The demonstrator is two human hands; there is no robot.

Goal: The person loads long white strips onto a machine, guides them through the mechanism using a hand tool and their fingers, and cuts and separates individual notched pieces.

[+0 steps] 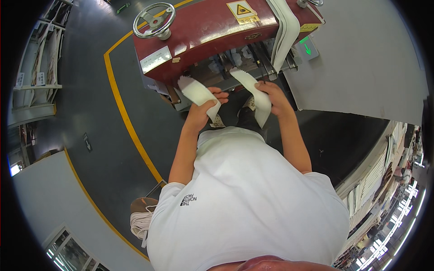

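My left hand [202, 108] grips a white, serrated-ended strip [193, 89] with the thumb over it and several fingers extended past its edge. My right hand [273, 97] pinches a second white strip [244, 79], which hangs down below the hand. Both strips are held apart in front of the low opening of a dark red machine [203, 25], where dark metal bars [262, 58] and rollers show. More long white strips [285, 31] drape over the machine's top at the right, above my right hand.
Metal handwheels [153, 21] top the machine. A grey surface [357, 67] adjoins it at right. Yellow lines [131, 126] run along the dark floor. A coil of cord [141, 219] is at lower left, shelving [38, 67] at left, racks of pale material [366, 189] at right.
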